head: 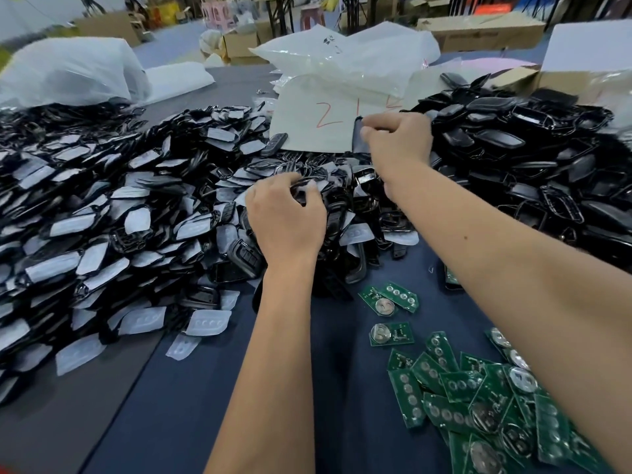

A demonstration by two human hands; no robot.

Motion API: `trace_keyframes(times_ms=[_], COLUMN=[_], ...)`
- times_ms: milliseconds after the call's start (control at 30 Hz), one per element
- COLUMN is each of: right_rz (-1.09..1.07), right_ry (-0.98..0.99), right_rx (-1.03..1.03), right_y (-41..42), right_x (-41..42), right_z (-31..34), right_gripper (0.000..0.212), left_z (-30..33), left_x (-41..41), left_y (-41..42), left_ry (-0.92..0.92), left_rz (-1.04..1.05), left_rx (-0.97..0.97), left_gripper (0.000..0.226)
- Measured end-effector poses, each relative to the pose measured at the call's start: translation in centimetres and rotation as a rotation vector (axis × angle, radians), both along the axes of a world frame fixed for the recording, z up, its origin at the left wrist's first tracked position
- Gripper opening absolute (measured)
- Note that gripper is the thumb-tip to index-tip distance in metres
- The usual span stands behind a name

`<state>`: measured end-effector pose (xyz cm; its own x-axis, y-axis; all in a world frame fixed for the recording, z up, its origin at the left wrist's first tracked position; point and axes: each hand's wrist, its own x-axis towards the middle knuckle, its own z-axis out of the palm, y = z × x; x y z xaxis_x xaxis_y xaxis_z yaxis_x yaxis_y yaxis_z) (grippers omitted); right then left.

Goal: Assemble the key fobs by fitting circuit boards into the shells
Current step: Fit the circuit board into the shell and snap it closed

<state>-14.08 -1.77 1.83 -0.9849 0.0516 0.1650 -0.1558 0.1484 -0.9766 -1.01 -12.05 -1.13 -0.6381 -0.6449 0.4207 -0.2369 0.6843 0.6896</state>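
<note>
Right now both hands are out over the counter point(191, 388), deep in the stock. The left hand point(285, 222) sits curled on the heap of shells point(113, 213), the ones backed with pale button pads, its fingertips hooked round a dark piece at the top of the pile; exactly which piece that grip has, I cannot tell. Further out, the right hand point(398, 142) pinches a dark flat shell half point(359, 138) against the white bag point(328, 131) marked in red, thumb and fingers closed on its edge. A second mound of plain black shell backs point(519, 159) lies to the right, and the green circuit boards point(478, 398) wait near the body, untouched.

It looks like the picking stage, no board seated yet. Best move here: lift one piece cleanly, shake off neighbours that snag, check both halves match, then bring them back beside the boards.
</note>
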Motion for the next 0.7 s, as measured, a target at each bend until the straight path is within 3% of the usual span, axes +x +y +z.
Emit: trace_keyframes(times_ms=[100, 200, 300, 433, 600, 700], right_rz=[0.006, 0.040, 0.129, 0.203, 0.196, 0.223], right_ry=[0.003, -0.022, -0.155, -0.259, -0.259, -0.282], right_rx=[-0.130, -0.236, -0.399, -0.504, -0.458, -0.460], right_y=[3.5, 8.2, 12.8, 17.2, 19.3, 19.2], right_x=[1.3, 4.2, 7.5, 10.7, 11.8, 11.8], right_z=[0.0, -0.6, -1.5, -2.7, -3.7, -4.1], right_gripper=[0.024, 0.025, 0.021, 0.025, 0.040, 0.038], left_z=[0.8, 1.2, 0.6, -0.6, -1.5, -1.5], left_x=[0.1, -0.6, -0.9, -0.4, -0.2, 0.0], left_y=[1.0, 3.7, 7.7, 10.7, 11.5, 11.8], left_ry=[0.134, 0.273, 0.223, 0.182, 0.183, 0.196], left_rz=[0.016, -0.217, -0.538, -0.850, -0.872, -0.894], left_rx=[-0.003, 0.280, 0.484, 0.214, -0.163, -0.281], left_gripper=[0.024, 0.012, 0.025, 0.045, 0.034, 0.026])
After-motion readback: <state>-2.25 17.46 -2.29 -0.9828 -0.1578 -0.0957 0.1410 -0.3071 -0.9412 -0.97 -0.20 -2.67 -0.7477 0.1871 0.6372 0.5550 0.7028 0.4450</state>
